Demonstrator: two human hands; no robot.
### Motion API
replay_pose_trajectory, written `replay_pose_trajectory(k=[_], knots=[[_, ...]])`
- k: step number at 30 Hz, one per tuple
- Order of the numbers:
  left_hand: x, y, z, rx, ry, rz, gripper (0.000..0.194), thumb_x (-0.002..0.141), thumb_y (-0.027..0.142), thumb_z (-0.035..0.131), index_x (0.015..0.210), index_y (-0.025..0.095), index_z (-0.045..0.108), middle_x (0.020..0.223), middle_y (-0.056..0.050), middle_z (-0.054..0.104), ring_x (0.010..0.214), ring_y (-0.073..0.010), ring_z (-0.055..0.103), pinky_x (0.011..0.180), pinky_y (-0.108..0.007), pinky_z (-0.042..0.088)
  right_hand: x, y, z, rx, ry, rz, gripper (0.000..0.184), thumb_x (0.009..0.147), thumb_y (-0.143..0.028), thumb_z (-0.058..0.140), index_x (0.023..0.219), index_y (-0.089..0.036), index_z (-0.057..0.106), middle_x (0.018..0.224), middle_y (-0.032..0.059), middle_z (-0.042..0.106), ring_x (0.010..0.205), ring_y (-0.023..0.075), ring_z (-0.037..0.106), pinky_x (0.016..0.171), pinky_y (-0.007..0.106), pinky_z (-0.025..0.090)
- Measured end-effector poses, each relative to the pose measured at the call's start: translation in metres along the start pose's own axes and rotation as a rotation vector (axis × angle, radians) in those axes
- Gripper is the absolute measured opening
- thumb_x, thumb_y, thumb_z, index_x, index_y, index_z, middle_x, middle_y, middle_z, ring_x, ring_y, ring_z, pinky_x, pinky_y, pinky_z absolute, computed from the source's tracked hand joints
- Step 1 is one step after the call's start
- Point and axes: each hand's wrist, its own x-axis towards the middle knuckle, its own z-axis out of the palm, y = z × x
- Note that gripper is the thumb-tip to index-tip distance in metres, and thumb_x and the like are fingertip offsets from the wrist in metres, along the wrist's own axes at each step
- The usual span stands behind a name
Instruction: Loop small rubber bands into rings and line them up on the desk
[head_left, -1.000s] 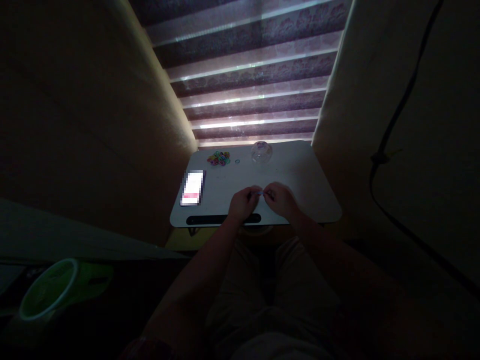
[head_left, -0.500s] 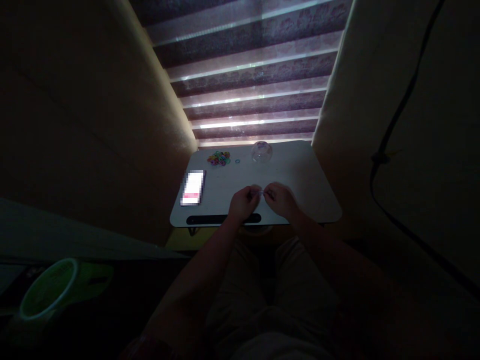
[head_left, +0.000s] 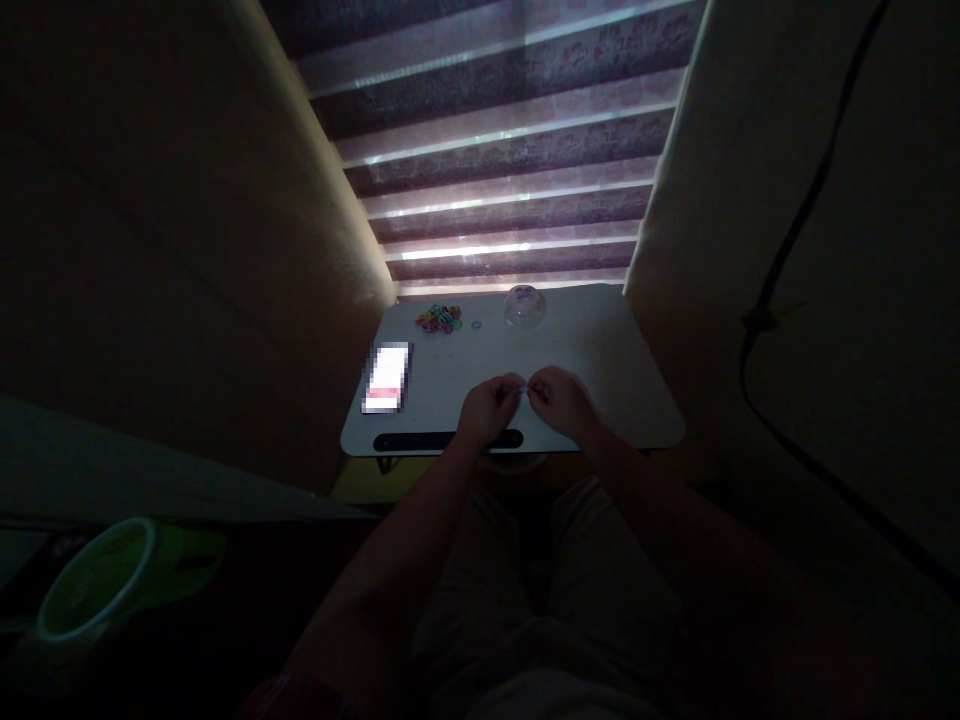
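Head view, and from where I stand both hands are low over the white tabletop (head_left: 607, 370), fingers closed in a narrow pinch. Left hand (head_left: 487, 408) and right hand (head_left: 561, 400) grip a small pale strip (head_left: 523, 389) between them, its long axis running side to side from one set of fingertips to the other, roughly level; it's too small and dim to tell one end from the other. Straight beyond the hands sits a clear round container (head_left: 524, 307). Farther left of it, past the left hand, there's a little ring (head_left: 476, 325), then a heap of colourful rings (head_left: 440, 319) just beside that. Left of the left hand lies a lit phone (head_left: 387, 378), lengthwise away from the person. Under the left wrist runs a long black slot (head_left: 412, 441).
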Motion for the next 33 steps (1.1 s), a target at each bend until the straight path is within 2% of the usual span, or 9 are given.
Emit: replay_pose_trajectory(k=[6,12,25,33], knots=[[0.0,-0.002,0.001,0.036,0.018,0.009,0.015,0.082,0.029,0.061,0.092,0.019,0.066,0.08,-0.001,0.069,0.068,-0.0116,0.059,0.065,-0.022,0.043,0.001,-0.001,0.0,-0.016,-0.008,-0.007,0.002,0.079,-0.019,0.057,0.078,-0.019,0.058,0.072,0.0018,0.058,0.066,0.0139,0.05,0.064,0.026,0.037],[0.001,-0.002,0.0,0.101,-0.013,-0.017,0.017,0.082,0.035,0.06,0.085,0.018,0.063,0.073,-0.001,0.065,0.063,-0.0116,0.054,0.06,-0.023,0.039,0.001,-0.005,-0.002,-0.033,-0.008,-0.003,0.003,0.078,-0.019,0.058,0.075,-0.02,0.057,0.07,0.0013,0.057,0.065,0.014,0.05,0.062,0.026,0.035],[0.001,-0.001,-0.003,-0.006,-0.035,0.028,0.012,0.083,0.031,0.057,0.081,0.019,0.059,0.072,0.001,0.061,0.065,-0.0114,0.054,0.062,-0.023,0.039,0.003,-0.012,-0.006,-0.028,0.03,-0.019,0.006,0.076,-0.016,0.057,0.072,-0.02,0.054,0.067,0.0002,0.055,0.064,0.0134,0.05,0.06,0.025,0.035],[0.0,0.004,-0.005,0.017,-0.019,0.011,0.012,0.082,0.031,0.057,0.08,0.019,0.059,0.072,0.001,0.061,0.065,-0.0123,0.053,0.062,-0.024,0.04,0.003,-0.013,-0.005,-0.028,0.024,-0.039,0.005,0.075,-0.016,0.057,0.073,-0.021,0.056,0.071,0.0017,0.057,0.066,0.015,0.052,0.061,0.026,0.038]])
